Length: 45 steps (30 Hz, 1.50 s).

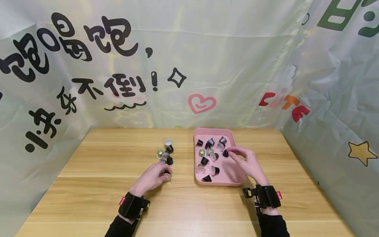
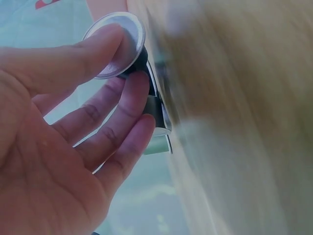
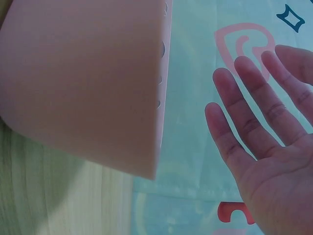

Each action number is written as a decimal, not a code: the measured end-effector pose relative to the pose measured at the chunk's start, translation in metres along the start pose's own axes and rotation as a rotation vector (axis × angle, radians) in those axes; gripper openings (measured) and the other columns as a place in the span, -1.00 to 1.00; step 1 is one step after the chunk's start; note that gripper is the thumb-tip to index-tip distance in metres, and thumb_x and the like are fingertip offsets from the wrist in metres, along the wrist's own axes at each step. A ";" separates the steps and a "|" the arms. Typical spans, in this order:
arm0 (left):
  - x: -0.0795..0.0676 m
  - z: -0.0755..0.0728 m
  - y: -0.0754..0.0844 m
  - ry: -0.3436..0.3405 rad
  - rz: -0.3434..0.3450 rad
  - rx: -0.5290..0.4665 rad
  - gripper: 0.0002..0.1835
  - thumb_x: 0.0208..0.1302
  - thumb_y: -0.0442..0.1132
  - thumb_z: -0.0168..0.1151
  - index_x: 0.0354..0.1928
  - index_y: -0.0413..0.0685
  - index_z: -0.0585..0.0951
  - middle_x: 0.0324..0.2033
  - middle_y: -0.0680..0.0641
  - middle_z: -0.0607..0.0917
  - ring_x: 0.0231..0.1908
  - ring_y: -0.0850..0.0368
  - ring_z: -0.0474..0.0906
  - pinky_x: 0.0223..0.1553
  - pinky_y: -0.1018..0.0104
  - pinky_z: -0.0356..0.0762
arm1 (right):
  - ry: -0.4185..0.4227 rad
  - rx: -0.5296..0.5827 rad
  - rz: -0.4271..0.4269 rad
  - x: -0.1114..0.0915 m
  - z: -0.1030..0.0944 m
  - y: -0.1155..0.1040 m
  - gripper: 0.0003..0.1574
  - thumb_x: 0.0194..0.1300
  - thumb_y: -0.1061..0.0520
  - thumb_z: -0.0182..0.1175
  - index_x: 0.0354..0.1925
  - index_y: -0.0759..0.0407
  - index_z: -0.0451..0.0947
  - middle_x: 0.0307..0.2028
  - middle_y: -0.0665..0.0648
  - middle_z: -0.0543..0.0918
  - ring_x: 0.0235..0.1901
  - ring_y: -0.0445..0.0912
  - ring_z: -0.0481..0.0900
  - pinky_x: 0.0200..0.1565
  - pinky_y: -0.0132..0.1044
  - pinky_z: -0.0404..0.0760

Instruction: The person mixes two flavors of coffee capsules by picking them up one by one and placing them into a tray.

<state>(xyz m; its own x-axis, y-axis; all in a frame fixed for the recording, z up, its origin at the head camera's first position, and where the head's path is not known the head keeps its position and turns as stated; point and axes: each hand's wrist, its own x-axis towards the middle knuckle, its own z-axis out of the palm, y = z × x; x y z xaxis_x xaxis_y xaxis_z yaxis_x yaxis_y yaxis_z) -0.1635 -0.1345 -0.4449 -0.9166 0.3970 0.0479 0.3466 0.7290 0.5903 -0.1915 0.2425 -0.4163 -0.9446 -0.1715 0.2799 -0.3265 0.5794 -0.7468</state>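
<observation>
In the head view my left hand (image 1: 154, 177) is low over the wood, beside a small group of coffee capsules. Its thumb presses the silver foil lid of a dark coffee capsule (image 2: 128, 54) while the fingers support the other side. Just beyond the fingers, more capsules show in the left wrist view, such as a dark capsule (image 2: 155, 113). My right hand (image 1: 247, 163) hovers over the right side of the pink tray (image 1: 234, 177), its fingertips close to a black capsule (image 1: 225, 153). The right wrist view shows those fingers extended and holding nothing.
Several capsules lie scattered in the tray, including a green capsule (image 1: 201, 153). Left of the tray, the loose group has a silver-lidded capsule (image 1: 168, 142) at its far end. A printed cloth (image 1: 237, 65) hangs behind the wooden table (image 1: 192, 210).
</observation>
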 end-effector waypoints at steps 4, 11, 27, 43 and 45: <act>-0.001 0.000 0.001 0.024 0.019 0.022 -0.86 0.28 -0.36 0.33 -0.16 0.00 0.69 -0.11 0.01 0.70 -0.16 0.18 0.55 -0.06 0.18 0.58 | 0.002 -0.003 -0.004 0.000 0.000 0.000 -0.66 0.42 0.11 0.22 0.10 0.20 0.65 0.02 0.20 0.76 -0.06 -0.46 0.60 0.17 -0.43 0.49; -0.001 0.001 0.005 0.056 0.034 0.000 -0.86 0.38 -0.35 0.21 -0.08 -0.07 0.68 -0.03 -0.10 0.68 -0.01 0.05 0.60 0.12 0.01 0.61 | 0.013 0.010 -0.010 -0.001 -0.001 0.002 -0.66 0.42 0.12 0.22 0.09 0.20 0.65 0.03 0.20 0.76 -0.06 -0.49 0.59 0.18 -0.49 0.46; 0.009 0.007 0.028 0.163 0.008 -0.048 -0.84 0.50 -0.22 0.09 -0.06 -0.04 0.63 -0.15 -0.03 0.59 -0.11 0.11 0.48 0.04 0.10 0.55 | 0.028 0.047 -0.020 0.000 -0.002 0.003 -0.65 0.44 0.10 0.20 0.10 0.24 0.64 0.02 0.24 0.76 -0.07 -0.49 0.60 0.20 -0.41 0.52; 0.038 0.025 0.076 0.053 0.133 -0.199 -0.75 0.47 -0.16 0.09 -0.04 -0.07 0.69 -0.24 0.00 0.76 -0.46 0.28 0.54 -0.38 0.37 0.60 | 0.054 0.074 -0.056 0.000 -0.003 0.003 -0.68 0.43 0.15 0.21 0.07 0.27 0.65 0.01 0.29 0.75 -0.09 -0.46 0.62 0.09 -0.65 0.46; 0.044 0.030 0.082 0.022 0.131 -0.217 -0.77 0.45 -0.17 0.10 -0.07 -0.07 0.70 -0.31 -0.01 0.77 -0.56 0.33 0.45 -0.51 0.43 0.49 | 0.060 0.076 -0.059 -0.001 -0.002 0.004 -0.68 0.43 0.16 0.21 0.07 0.27 0.65 0.01 0.30 0.75 -0.09 -0.44 0.63 0.08 -0.66 0.46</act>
<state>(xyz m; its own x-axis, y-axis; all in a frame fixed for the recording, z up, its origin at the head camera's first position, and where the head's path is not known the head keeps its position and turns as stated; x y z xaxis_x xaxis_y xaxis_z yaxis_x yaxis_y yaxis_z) -0.1698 -0.0405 -0.4191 -0.8715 0.4665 0.1514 0.4139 0.5341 0.7372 -0.1920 0.2467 -0.4178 -0.9206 -0.1547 0.3585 -0.3854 0.5073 -0.7708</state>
